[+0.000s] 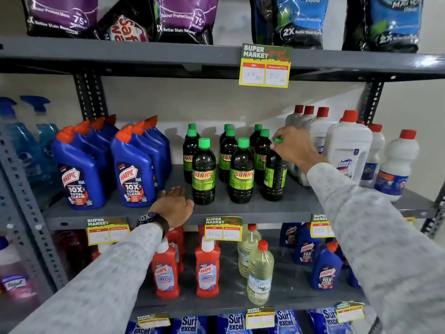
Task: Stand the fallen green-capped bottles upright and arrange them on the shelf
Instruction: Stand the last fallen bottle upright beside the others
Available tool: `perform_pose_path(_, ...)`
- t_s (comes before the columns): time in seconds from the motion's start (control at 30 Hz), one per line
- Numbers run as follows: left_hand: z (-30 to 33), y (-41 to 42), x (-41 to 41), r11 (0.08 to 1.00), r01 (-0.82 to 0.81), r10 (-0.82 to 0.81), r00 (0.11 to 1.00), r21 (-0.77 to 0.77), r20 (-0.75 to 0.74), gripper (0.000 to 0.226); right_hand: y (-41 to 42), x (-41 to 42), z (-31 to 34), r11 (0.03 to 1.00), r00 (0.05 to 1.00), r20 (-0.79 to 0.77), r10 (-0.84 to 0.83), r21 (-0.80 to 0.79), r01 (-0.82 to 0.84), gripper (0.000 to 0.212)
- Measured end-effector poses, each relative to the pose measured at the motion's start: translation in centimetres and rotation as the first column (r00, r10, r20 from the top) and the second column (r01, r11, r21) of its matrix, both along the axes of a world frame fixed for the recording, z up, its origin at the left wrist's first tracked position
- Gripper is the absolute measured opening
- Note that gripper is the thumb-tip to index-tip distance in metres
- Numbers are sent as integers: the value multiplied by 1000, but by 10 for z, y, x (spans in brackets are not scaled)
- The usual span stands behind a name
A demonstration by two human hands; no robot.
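Left hand (173,205) lies flat on shelf (252,209); right hand (297,147) pinches upright bottle (275,175), cap up.

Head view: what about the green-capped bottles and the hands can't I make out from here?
- Right hand: its fingers cover most of the front-right bottle's cap, so the grip is unclear.
- Rear bottles: labels hidden by those in front.
- Second bottle in the right column: label cut off by the held bottle.
- Left hand: on the shelf edge; palm contact hidden beneath it.
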State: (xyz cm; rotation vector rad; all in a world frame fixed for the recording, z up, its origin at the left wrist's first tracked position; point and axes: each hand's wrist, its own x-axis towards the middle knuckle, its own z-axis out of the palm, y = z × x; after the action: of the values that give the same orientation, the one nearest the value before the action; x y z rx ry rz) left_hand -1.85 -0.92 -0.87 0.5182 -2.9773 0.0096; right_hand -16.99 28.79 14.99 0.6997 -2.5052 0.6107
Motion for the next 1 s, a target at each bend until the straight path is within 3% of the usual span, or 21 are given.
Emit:
perform_pose_path(0.27, 0, 2, 0, 1000, 2, -1, 999, 20, -35, 64, 6, 1, -7, 999, 1000, -11, 15, 30, -15, 38)
perform_pose_path(0.4, 2, 4, 1, 997, 2, 0, 1000, 82, -22, 65, 13, -3, -18, 998, 998, 21, 55, -9, -55, 57)
perform_pose_path(0.5, 2, 3, 1, 997, -5, 7, 1000, 82, -17, 66, 18, 1, -43, 934, 984, 87, 155, -336, -117, 68)
perform_pose_path(0.57, 1, 3, 1, 997, -4, 7, 1000, 83, -29, 65, 20, 6, -67, 788, 940, 183, 288, -604, -124, 78)
perform_pose_path(0.63, 1, 3, 2, 996, -1, 5, 999, 85, -43, 66, 20, 6, -94, 692, 869, 275, 411, -715, -102, 86)
perform_pose_path(0.77, 1, 3, 2, 995, -5, 10, 999, 98, -41, 67, 15, -4, -129, 721, 806, 379, 455, -687, -84, 81)
perform_pose_path(0.9, 1, 3, 1, 995, -6, 10, 999, 98, -41, 66, 13, -6, -138, 750, 849, 376, 372, -660, -37, 88)
perform_pose_path(1.0, 0, 2, 0, 995, -3, 8, 999, 100, -43, 66, 10, 1, -135, 766, 914, 290, 284, -641, -35, 77)
